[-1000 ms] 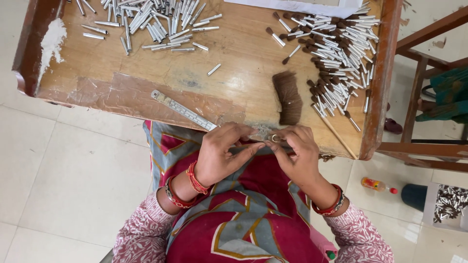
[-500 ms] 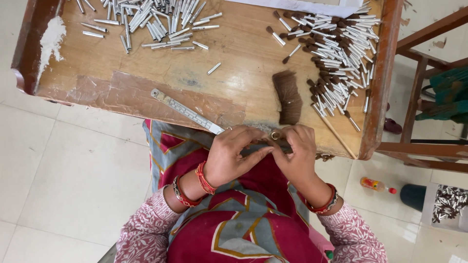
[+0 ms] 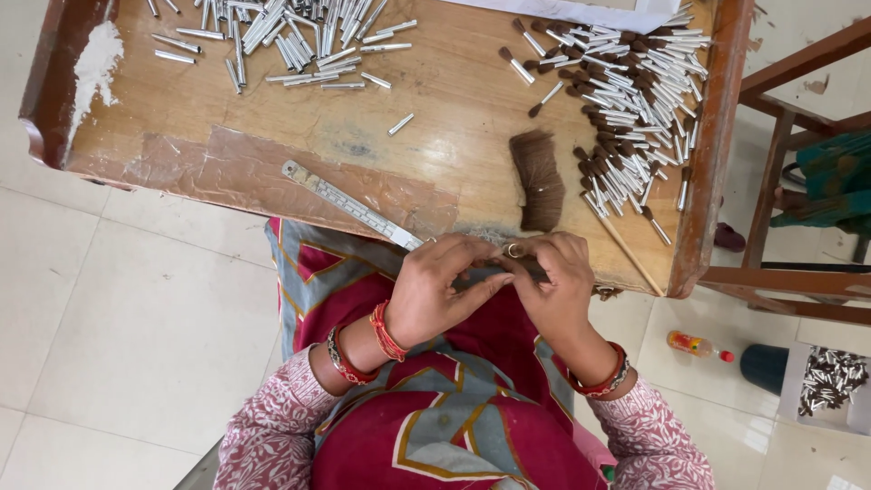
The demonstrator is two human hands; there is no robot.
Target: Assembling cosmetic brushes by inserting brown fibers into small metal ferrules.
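Note:
My left hand and my right hand meet at the near edge of the wooden table, fingertips pinched together on a small metal tube with dark hair between them. A bundle of brown hair lies on the table just beyond my right hand. A metal ruler runs diagonally toward my left hand. Most of the small piece is hidden by my fingers.
A heap of empty silver tubes lies at the table's far left. A pile of tubes filled with brown hair tips sits at the far right. A wooden chair frame, a small bottle and a tray of tubes stand on the tiled floor to the right.
Both hands stay at the table's near edge; the fingers have shifted slightly around the small piece, and the wrists sit a little lower.

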